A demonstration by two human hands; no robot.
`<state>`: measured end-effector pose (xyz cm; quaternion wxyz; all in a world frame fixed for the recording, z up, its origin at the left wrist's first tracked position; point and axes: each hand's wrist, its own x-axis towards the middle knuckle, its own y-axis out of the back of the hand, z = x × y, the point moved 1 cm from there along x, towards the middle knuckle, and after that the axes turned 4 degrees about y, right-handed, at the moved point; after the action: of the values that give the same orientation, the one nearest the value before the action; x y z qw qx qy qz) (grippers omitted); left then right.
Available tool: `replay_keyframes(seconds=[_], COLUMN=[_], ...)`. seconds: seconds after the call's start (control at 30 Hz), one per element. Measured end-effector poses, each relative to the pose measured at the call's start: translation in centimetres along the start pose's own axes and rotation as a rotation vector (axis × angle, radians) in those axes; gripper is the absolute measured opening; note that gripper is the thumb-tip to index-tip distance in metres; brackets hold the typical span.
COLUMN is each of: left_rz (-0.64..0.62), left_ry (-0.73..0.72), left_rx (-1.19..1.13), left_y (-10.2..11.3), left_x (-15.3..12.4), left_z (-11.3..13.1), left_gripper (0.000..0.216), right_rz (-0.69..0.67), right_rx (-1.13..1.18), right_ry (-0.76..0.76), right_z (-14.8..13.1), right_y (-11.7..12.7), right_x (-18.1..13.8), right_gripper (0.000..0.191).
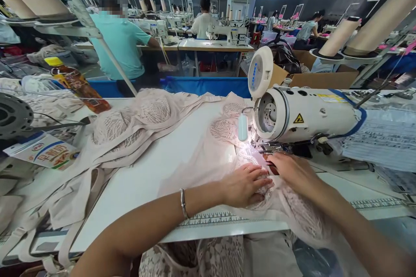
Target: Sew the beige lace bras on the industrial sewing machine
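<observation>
A white sewing machine (302, 114) stands at the right of the white table (152, 177), its lamp lighting the needle area. A pale pink lace garment (224, 138) lies under the machine's head. My left hand (245, 184) lies flat on the lace just left of the needle, fingers stretched out, a silver bangle on the wrist. My right hand (290, 169) rests on the fabric directly in front of the presser foot, fingers extended and pressing the lace down.
A heap of pink lace bras (130, 125) lies at the table's left. A bottle (79, 84) and a printed packet (45, 151) sit at far left. Thread cones (341, 34) stand at right. Other people work at machines behind.
</observation>
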<state>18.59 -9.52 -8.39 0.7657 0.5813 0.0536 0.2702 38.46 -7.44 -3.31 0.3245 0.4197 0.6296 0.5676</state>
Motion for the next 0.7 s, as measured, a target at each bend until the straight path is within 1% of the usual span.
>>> replay_keyframes(seconds=[0.03,0.07,0.1,0.13,0.2,0.23,0.27,0.3,0.33,0.4,0.47,0.57,0.7], left_rz=[-0.009,-0.016,-0.01,0.013,0.09,0.132,0.163,0.178,0.182,0.169,0.152,0.153,0.137], left_ry=[-0.041,-0.059,-0.044,0.01,0.197,0.287,0.346,0.367,0.357,0.286,0.234,0.238,0.259], left_rx=[-0.056,-0.114,-0.166,-0.199,-0.165,-0.095,0.001,0.113,0.222,0.397,0.49,0.486,0.364], left_y=[0.4,0.8,1.1,1.2,1.1,0.9,0.5,0.1,-0.3,-1.0,-1.5,-1.5,-1.1], left_x=[0.0,0.1,0.2,0.4,0.7,0.9,1.0,1.1,1.1,0.9,0.7,0.5,0.7], left_z=[-0.7,-1.3,-1.9,-2.3,-2.7,-2.7,-2.5,-2.1,-1.7,-0.8,-0.2,0.1,-0.5], left_gripper=[0.044,0.038,0.034,0.033,0.03,0.027,0.026,0.028,0.034,0.046,0.048,0.047,0.051], right_rz=[0.075,0.117,0.148,0.173,0.209,0.225,0.239,0.248,0.251,0.262,0.278,0.286,0.3], right_rx=[0.056,0.081,0.096,0.101,0.096,0.097,0.1,0.104,0.108,0.123,0.138,0.132,0.107], right_ry=[-0.056,-0.094,-0.126,-0.152,-0.179,-0.185,-0.186,-0.184,-0.179,-0.172,-0.168,-0.154,-0.12], right_z=[-0.2,-0.6,-0.9,-1.1,-1.3,-1.2,-1.1,-1.0,-0.9,-0.8,-0.9,-1.1,-0.9], right_y=[-1.3,-2.5,-3.5,-4.3,-5.3,-5.5,-5.6,-5.6,-5.6,-5.6,-5.7,-6.0,-6.5], right_x=[0.6,1.1,1.6,1.9,2.1,2.1,2.0,1.8,1.7,1.5,1.3,1.0,0.8], right_gripper=[0.011,0.011,0.012,0.015,0.018,0.019,0.02,0.021,0.024,0.026,0.023,0.013,0.006])
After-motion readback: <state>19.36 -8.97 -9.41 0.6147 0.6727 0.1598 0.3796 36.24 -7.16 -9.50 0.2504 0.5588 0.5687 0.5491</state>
